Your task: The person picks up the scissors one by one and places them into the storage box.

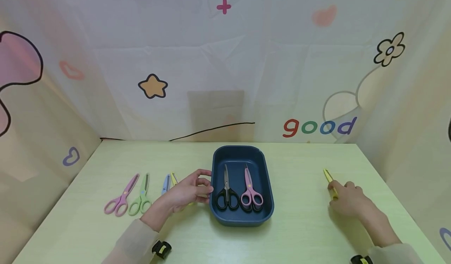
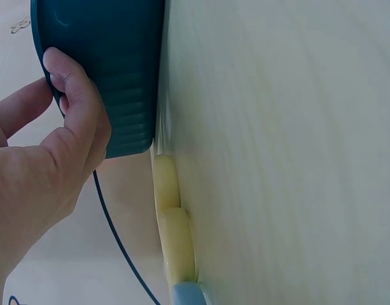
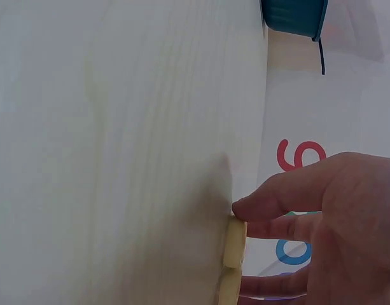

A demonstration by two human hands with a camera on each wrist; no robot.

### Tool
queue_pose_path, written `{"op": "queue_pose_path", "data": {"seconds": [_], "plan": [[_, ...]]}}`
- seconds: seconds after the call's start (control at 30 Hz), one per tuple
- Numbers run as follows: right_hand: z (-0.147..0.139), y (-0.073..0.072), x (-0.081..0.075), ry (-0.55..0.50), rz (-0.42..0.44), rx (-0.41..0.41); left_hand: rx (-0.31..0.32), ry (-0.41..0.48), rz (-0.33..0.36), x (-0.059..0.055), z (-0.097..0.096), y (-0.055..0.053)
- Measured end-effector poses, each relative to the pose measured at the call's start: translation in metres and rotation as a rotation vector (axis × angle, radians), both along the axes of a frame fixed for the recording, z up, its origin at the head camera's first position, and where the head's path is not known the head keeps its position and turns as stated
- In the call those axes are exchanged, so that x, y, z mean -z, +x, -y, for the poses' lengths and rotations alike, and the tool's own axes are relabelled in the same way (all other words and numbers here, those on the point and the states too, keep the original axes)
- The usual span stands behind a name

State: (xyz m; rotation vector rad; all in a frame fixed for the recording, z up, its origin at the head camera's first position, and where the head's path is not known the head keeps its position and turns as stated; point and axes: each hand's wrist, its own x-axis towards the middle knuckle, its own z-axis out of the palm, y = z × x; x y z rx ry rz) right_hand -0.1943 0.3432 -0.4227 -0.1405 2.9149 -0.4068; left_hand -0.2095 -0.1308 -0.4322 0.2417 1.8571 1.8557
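A dark blue tray (image 1: 243, 220) stands at the middle of the table. My left hand (image 1: 188, 189) holds its left side, the thumb and fingers bent at the rim; in the left wrist view the tray's outer wall (image 2: 128, 82) shows beside them. Inside lie black-handled scissors (image 1: 227, 195) and pink scissors (image 1: 249, 187), the latter over another black-handled pair. Over on the right, my right hand (image 1: 352, 199) pinches yellow scissors (image 1: 328, 175) by the handles, blades pointing away from me. Its thumb meets the yellow handle (image 3: 234, 244) in the right wrist view, low over the table.
Left of the tray lie pink scissors (image 1: 123, 199) and green scissors (image 1: 142, 195). Blue scissors (image 1: 166, 184) and yellow scissors (image 1: 174, 178) are partly hidden behind my left hand. A printed curtain (image 1: 267, 72) closes off the table's back and sides.
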Motion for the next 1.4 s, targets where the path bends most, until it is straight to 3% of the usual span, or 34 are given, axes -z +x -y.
{"op": "queue_pose_path", "data": {"seconds": [0.5,0.77,1.07,1.4], "plan": [[0.005,-0.001,0.0,0.012,-0.007,-0.037,-0.006,0.001,-0.001,0.002,0.001,0.0],[0.018,-0.002,-0.009,-0.022,-0.012,-0.035,-0.008,-0.007,0.001,0.002,0.0,0.0],[0.039,-0.001,-0.012,-0.079,-0.13,-0.054,-0.011,-0.005,-0.003,0.002,0.001,0.0],[0.078,-0.003,-0.024,-0.127,-0.186,-0.08,0.004,0.007,0.007,0.004,0.002,-0.001]]}}
